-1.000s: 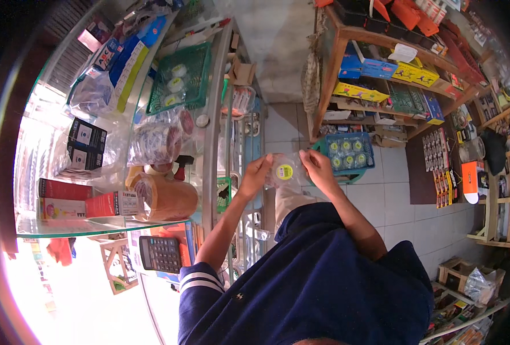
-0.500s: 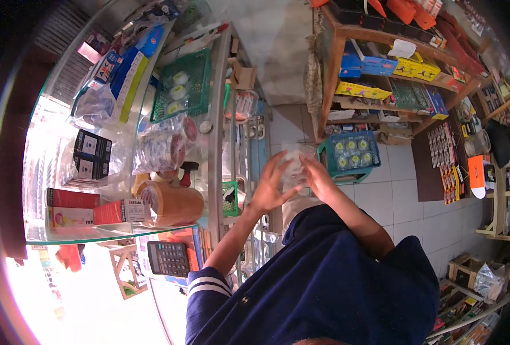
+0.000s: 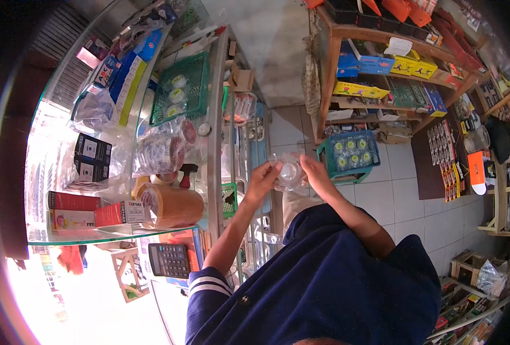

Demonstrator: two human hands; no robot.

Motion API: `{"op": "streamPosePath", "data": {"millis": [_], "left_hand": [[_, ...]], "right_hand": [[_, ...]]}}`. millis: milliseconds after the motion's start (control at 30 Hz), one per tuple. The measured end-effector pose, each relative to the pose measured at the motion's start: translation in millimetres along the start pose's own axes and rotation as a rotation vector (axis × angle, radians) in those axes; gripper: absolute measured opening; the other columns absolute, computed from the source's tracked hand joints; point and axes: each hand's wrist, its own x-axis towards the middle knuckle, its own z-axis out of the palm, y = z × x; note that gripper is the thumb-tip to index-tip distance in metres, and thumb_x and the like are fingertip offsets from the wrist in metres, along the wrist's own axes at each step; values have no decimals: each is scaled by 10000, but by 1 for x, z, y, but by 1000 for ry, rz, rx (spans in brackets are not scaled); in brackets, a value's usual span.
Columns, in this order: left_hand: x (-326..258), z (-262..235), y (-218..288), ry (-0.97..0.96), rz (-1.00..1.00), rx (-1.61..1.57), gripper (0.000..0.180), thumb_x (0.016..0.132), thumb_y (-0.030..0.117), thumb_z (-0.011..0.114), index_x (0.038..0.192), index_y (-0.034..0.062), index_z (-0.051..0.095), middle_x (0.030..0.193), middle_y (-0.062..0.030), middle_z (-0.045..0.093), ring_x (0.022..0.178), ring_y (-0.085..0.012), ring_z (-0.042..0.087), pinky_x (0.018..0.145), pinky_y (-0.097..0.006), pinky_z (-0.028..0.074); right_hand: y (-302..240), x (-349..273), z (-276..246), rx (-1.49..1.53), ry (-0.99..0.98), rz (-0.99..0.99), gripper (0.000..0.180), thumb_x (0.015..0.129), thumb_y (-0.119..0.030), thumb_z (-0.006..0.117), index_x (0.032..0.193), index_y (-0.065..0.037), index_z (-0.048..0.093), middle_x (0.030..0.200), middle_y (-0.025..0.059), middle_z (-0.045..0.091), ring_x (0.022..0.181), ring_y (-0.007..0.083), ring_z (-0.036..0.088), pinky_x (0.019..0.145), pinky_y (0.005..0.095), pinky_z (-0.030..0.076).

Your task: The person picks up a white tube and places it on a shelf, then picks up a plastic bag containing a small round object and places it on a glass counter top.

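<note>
Between my two hands is a clear, crinkled plastic packet with a pale round shape inside [image 3: 290, 172]; I cannot make out what the round thing is. My left hand [image 3: 263, 180] pinches the packet's left side with the fingers closed. On the opposite side, my right hand [image 3: 316, 174] grips its edge, the fingertips partly hidden behind the plastic. Both hands are in front of my body, above the floor between the glass counter and the blue basket.
On the left, a glass counter [image 3: 123, 234] bears a large roll of brown tape [image 3: 174, 206], small boxes and a green basket [image 3: 194, 75]. A blue basket [image 3: 376, 163] with several round packets stands right of my hands. Wooden shelves [image 3: 332, 86] hold boxes beyond it.
My left hand's spread fingers have closed onto the packet's side. The packet has turned, so its round shape now shows clearly. My right hand has stayed on it.
</note>
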Motion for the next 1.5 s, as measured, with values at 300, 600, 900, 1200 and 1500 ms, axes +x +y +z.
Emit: {"op": "streamPosePath", "data": {"millis": [300,600,900,1200,1500], "left_hand": [[-1,-4,-4,-18,-49,-19,288,941,286,651,1083,35,651,883,-6,645,744,-68,592,625,-230,482],[2,-10,-5,-14,-64,-126,369,968,270,599,1242,28,546,1026,-63,641,826,-129,635,732,-305,551],[1,-15,10,-153,-105,-420,317,971,248,548,1220,65,478,1097,-99,620,969,-224,654,843,-417,559],[0,-8,8,-90,24,50,269,980,298,584,1015,32,597,950,-31,652,824,-100,591,731,-265,492],[9,-20,-7,8,70,96,258,993,265,580,897,26,594,882,-18,659,787,-56,544,705,-228,446]], "right_hand": [[29,12,-6,-187,321,-235,281,936,-281,665,839,-19,687,681,-32,602,617,34,512,552,214,407],[22,17,-16,-159,173,-198,296,965,-289,622,859,-13,606,690,-8,589,646,61,543,598,235,442],[8,8,-20,-99,-141,-194,202,991,-223,572,870,-67,528,732,-48,514,652,50,490,592,215,391],[-8,1,-18,-101,-293,-67,255,992,-208,561,783,-68,514,728,-69,443,700,43,410,639,223,342],[0,13,-19,-244,-120,-152,288,966,-224,610,772,-21,549,668,-46,470,646,51,410,592,250,355]]}}
